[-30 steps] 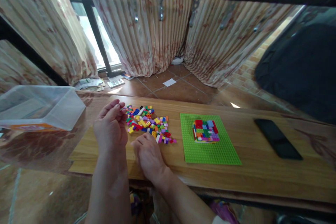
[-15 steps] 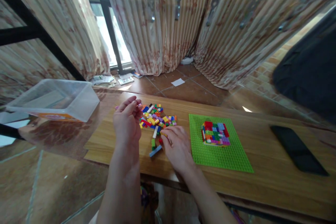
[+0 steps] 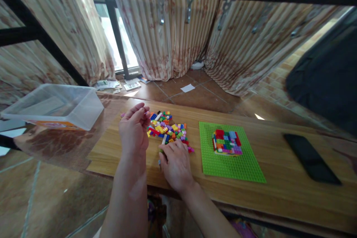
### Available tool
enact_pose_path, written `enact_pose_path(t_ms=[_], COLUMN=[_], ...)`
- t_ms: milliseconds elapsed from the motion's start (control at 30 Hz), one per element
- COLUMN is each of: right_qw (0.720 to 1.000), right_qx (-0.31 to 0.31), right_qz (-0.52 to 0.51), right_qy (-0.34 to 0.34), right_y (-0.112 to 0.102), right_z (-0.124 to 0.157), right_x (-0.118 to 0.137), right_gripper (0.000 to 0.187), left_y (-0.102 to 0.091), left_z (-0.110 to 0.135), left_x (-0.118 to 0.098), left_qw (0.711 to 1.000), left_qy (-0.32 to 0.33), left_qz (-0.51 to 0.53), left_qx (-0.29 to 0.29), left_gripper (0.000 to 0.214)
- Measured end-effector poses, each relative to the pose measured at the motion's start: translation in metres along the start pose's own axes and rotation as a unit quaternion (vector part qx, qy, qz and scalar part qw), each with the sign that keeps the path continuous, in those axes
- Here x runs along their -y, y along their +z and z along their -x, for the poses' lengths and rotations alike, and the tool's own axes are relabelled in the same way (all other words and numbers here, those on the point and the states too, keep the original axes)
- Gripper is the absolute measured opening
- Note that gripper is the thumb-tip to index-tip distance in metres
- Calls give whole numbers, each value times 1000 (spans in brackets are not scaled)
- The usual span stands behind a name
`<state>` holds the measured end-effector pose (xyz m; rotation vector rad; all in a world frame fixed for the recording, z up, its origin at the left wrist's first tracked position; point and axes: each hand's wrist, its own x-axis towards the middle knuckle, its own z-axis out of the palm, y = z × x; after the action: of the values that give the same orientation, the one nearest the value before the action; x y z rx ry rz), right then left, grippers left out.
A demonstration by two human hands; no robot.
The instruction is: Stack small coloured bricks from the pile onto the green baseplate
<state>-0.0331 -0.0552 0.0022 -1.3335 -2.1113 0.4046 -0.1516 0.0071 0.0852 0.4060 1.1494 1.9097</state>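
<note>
Loose bricks (image 3: 174,127): many colors, spread in a messy pile left of the green baseplate, apart from it; near end partly covered by the right hand.
Green baseplate (image 3: 234,169): laid flat on the wooden tabletop (image 3: 279,182); landmark for all places here.
Brick build (image 3: 227,143): low, blocky, multicolored, set on the green baseplate, bare studs left around it; red, blue, green, purple and white pieces seen on it; touched by neither hand.
Left hand (image 3: 134,128): placed farther left of the baseplate, at the far-left end of the pile; fingers curled in, thumb brought to the fingertips; a pinkish bit is glimpsed there, but whether it is gripped cannot be told.
Right hand (image 3: 176,163): placed just left of the baseplate, palm down, fingers bent over the near edge of the pile; fingertips partly hidden, grip cannot be told.
Light blue piece (image 3: 159,163): partly seen left of the baseplate, beside the right thumb.
Black phone (image 3: 311,159): laid flat, right of the baseplate, well apart.
See-through bin (image 3: 90,113): placed far left of the baseplate; orange label seen on its near side.
Curtains (image 3: 156,37): hung beyond the baseplate.
</note>
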Motion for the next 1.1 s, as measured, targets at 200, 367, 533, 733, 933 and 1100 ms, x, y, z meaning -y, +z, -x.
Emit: enact_pose_path(t_ms=[200, 367, 533, 733, 933, 1100], right_qw=[980, 947, 952, 926, 952, 974], right_qx=[-114, -189, -235, -295, -228, -159], right_qz=[-155, -226, -140, -115, -123, -116], right_qy=[50, 127, 137, 206, 161, 110], right_y=[-28, -57, -90, -137, -136, -130], right_z=[-9, -12, -1, 17, 6, 0], right_x=[-21, -46, -77, -139, -170, -168], right_gripper=[25, 26, 25, 33, 28, 22], left_y=[4, 18, 36, 48, 53, 54], left_z=[4, 19, 41, 66, 79, 81], left_x=[3, 21, 59, 89, 104, 115], left_qw=[999, 982, 944, 834, 734, 703], left_qy=[-22, -69, -55, 66, 145, 147], left_qz=[-24, -115, -224, -398, -533, -554], left_qx=[40, 135, 238, 375, 395, 420], left_gripper=[24, 29, 18, 20, 36, 42])
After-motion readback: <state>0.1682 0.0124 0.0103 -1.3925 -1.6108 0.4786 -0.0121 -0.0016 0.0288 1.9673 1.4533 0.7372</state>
